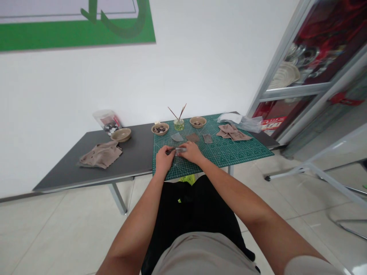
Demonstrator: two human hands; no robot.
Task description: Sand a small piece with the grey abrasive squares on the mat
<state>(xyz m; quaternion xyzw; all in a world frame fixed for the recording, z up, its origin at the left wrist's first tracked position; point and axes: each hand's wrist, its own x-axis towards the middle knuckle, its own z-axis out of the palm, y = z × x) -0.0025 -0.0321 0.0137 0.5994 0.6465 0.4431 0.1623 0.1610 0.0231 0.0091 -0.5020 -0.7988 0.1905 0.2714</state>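
Close together over the green cutting mat, both hands have their fingers closed around a small grey strip. My left hand pinches its left end, where a darker part shows by the fingertips. My right hand grips the right end. The strip's exact kind is too small to make out. Just beyond the hands lie a pale grey sheet, a brown square piece and a grey rectangular piece, flat on the mat.
Along the mat's back stand a bowl of dark and white pieces, a glass jar with thin sticks and another bowl. A brown cloth and plastic bag lie right. Left are a cloth, bowl and tipped clear tub.
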